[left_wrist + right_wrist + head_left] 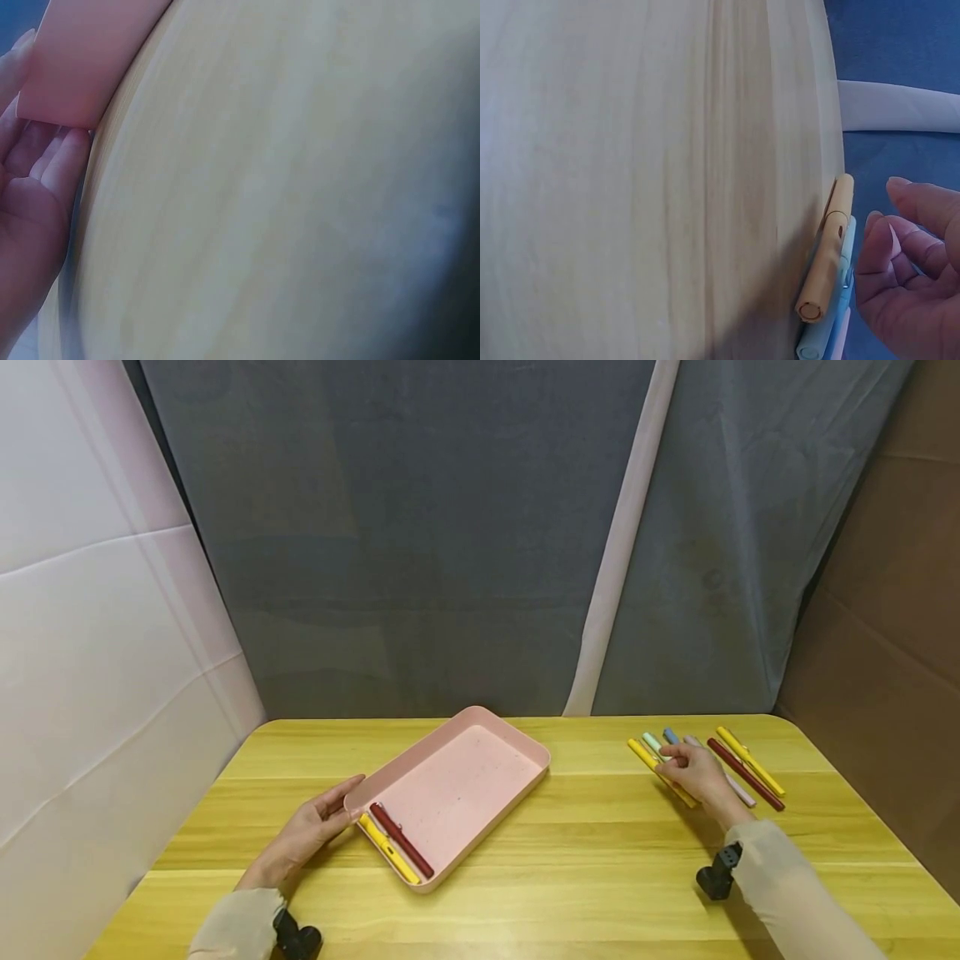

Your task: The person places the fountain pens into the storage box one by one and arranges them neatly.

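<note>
My left hand (pixel 303 835) grips the near-left corner of a pink tray (pixel 517 793), its fingers at the wall in the left wrist view. Inside, a yellow pen (pixel 390 850) and a dark red pen (pixel 402 841) lie side by side along the short wall. Over a row of pens on the right hovers my right hand (pixel 697 772), fingers bent, with a gap between thumb and fingertips. Nearest it are a yellow pen (pixel 829 255) and a mint pen (pixel 826 326). A blue pen (pixel 670 737) and a pale pink pen (pixel 741 791) are partly hidden by that hand.
Farther right in the row lie a dark red pen (pixel 746 774) and another yellow pen (pixel 752 762). The wooden table (pixel 570 860) ends at a grey curtain (pixel 450 568) behind, with a white panel (pixel 112 610) left and a brown one (pixel 892 610) right.
</note>
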The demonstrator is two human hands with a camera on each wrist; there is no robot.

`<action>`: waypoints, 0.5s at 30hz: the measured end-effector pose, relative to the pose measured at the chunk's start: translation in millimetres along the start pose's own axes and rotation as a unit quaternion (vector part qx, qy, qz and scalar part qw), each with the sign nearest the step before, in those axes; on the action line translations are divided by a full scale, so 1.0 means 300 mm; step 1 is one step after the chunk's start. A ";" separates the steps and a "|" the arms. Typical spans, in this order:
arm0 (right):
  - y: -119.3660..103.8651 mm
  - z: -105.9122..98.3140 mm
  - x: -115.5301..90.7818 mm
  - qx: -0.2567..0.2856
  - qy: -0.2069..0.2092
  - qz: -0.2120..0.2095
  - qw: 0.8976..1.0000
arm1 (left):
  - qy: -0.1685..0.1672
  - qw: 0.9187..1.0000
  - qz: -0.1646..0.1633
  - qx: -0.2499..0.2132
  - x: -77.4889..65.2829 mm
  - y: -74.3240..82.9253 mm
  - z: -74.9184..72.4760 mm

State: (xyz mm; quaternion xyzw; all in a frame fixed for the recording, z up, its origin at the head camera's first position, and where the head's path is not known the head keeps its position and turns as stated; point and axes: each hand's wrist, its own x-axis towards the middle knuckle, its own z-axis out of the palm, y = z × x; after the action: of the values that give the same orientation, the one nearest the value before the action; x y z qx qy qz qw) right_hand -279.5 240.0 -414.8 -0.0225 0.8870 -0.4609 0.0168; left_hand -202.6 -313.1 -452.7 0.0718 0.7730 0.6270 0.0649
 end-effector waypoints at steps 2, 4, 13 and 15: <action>0.003 0.000 0.002 -0.007 -0.002 -0.001 1.000 | 0.001 1.000 -0.002 -0.002 0.000 0.000 0.000; 0.004 0.000 0.002 -0.015 -0.004 -0.001 1.000 | 0.002 1.000 -0.006 -0.002 0.000 0.000 -0.001; 0.002 0.002 0.012 -0.063 0.004 -0.011 0.998 | -0.003 1.000 0.000 -0.005 0.001 -0.010 -0.001; -0.003 0.003 0.012 -0.073 0.008 -0.018 0.997 | -0.007 1.000 0.004 -0.011 0.001 -0.011 -0.001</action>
State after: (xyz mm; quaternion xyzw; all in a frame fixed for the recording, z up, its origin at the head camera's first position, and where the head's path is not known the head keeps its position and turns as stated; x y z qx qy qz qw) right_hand -283.1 238.4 -414.6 -0.0357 0.9180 -0.3951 0.0000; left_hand -203.1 -314.1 -456.0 0.0783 0.7652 0.6353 0.0687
